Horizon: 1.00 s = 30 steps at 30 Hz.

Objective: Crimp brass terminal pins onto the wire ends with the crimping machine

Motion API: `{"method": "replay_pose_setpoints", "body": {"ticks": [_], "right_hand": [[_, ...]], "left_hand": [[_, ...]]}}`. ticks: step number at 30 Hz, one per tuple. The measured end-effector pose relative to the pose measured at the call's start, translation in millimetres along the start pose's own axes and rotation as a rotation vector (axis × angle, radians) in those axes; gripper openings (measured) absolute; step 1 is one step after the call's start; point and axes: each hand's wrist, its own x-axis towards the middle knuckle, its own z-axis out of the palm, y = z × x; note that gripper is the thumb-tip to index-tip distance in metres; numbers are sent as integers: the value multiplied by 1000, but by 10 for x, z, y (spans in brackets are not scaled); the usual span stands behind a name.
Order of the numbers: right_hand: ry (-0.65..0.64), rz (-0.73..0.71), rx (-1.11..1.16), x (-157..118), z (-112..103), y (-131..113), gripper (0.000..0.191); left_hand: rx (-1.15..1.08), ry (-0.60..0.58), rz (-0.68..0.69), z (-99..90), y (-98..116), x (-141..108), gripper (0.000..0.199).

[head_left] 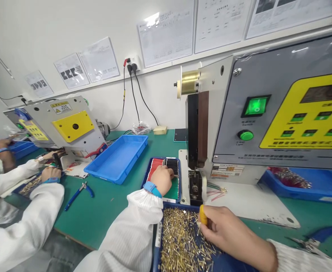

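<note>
My left hand, with a blue wrist strap, reaches into a small blue tray of red pieces, black pieces and green pieces, probably short sleeves or wires. Its fingers are bent down among them; what they grip, if anything, is hidden. My right hand is over a dark blue bin filled with gold-coloured metal pins. A yellow finger cot covers its index fingertip. Thumb and index are closed together, and anything between them is too small to make out.
A grey machine with a lit green switch stands over the bins, its black press head between my hands. Blue trays, blue-handled cutters and pliers lie around. At left, co-workers' arms work by another machine.
</note>
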Motion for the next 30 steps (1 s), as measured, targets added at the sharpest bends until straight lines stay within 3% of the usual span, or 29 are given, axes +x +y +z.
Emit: {"method": "replay_pose_setpoints", "body": {"ticks": [11,17,23,30], "right_hand": [[35,-61,112,17,-6,43,20],[51,20,164,31,-4,44,20],[42,-39,143,29,-45,10,14],[93,-161,163,7,-9,67,22]], "left_hand": [[-79,51,16,-56,-33,-2,20],[-150,-70,108,-164,-56,-23,12],[-104,-15,65,-98,-29,-27,16],[-87,54,37,-34,-22,-5,16]]}}
